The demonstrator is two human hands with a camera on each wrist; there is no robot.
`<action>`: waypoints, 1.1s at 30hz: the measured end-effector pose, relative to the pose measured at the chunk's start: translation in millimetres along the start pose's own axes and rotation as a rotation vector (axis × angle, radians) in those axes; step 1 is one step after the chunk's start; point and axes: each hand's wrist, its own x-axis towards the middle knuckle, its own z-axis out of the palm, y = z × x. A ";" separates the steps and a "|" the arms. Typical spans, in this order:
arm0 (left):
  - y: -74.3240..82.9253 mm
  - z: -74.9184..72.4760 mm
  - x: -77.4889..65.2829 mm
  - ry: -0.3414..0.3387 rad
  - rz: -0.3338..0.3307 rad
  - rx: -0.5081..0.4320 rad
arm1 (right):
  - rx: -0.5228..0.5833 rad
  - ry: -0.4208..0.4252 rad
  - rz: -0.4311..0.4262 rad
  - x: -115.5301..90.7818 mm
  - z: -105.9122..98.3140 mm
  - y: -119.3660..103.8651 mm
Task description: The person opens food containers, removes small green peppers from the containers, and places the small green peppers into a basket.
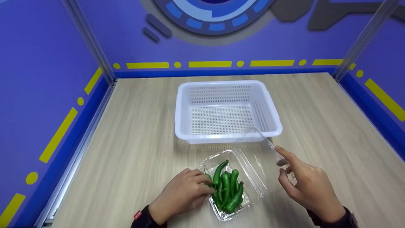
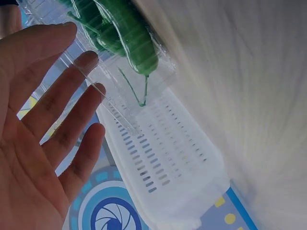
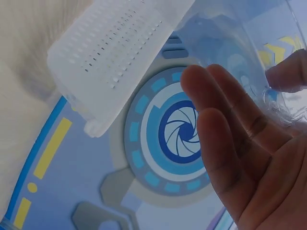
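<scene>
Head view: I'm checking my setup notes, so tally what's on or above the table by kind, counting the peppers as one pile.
White basket: 1
Clear plastic container: 1
Pile of green peppers: 1
Hands (left, right): 2
Total: 5

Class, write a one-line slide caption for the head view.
Left hand at green peppers in a clear container, right hand at its raised lid, white basket behind.

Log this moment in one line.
left hand: at clear container | right hand: touching raised lid | green peppers: inside container | white basket: beyond container
</scene>
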 end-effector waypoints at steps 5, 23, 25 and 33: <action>-6.1 -0.3 0.4 -0.011 -0.032 -0.019 | 0.041 -0.004 0.026 -10.4 -4.3 0.3; -18.7 1.2 6.2 -0.019 -0.088 -0.038 | -0.003 -0.099 0.170 -46.2 -10.2 10.3; -20.0 0.9 7.2 -0.026 -0.099 -0.032 | -0.018 -0.112 0.194 -49.3 -9.3 11.7; -27.8 1.3 13.6 -0.044 -0.105 0.008 | -0.007 -0.219 0.326 -60.3 -2.2 12.7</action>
